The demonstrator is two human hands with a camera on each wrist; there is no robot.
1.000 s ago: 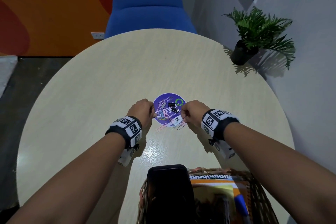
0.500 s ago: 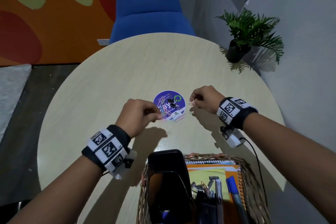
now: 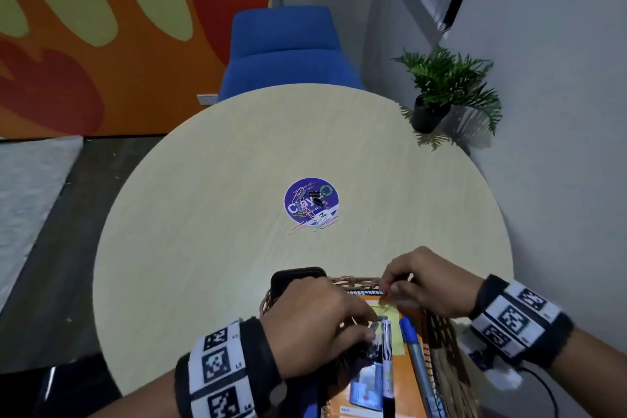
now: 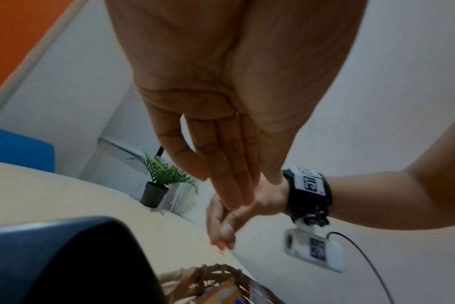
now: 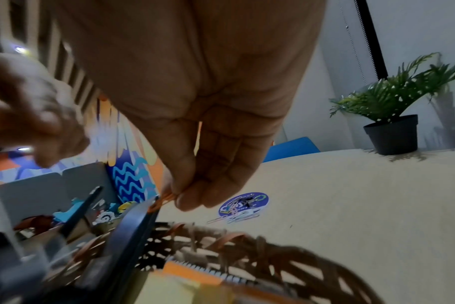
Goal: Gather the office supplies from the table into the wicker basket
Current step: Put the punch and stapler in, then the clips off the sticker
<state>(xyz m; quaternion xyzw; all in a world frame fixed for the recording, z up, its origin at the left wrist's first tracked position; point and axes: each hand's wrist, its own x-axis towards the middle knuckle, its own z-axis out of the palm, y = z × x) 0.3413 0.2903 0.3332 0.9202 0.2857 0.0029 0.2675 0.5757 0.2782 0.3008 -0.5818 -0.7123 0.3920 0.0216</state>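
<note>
The wicker basket (image 3: 437, 326) stands at the table's near edge and holds an orange notebook (image 3: 407, 397), a blue pen (image 3: 415, 349), a black-and-white pen (image 3: 386, 349) and a black case (image 3: 298, 273). My right hand (image 3: 390, 293) hovers over the basket's far rim and pinches an orange paper clip (image 5: 161, 201) between thumb and fingertips. My left hand (image 3: 369, 329) is above the basket's left half. In the left wrist view its fingers (image 4: 234, 185) are straight, with nothing seen between them. Loose coloured paper clips (image 3: 319, 222) and black binder clips (image 3: 315, 197) lie on a purple round sticker (image 3: 295, 193) mid-table.
The round beige table (image 3: 203, 214) has a potted plant (image 3: 437, 105) at its far right edge, close to the grey wall. A blue chair (image 3: 288, 51) stands behind the table. The basket rim (image 5: 247, 246) lies just under my right hand.
Both hands pulled back from the purple sticker toward me and now hang over the basket. The right hand brought a paper clip along. The left fingers have straightened.
</note>
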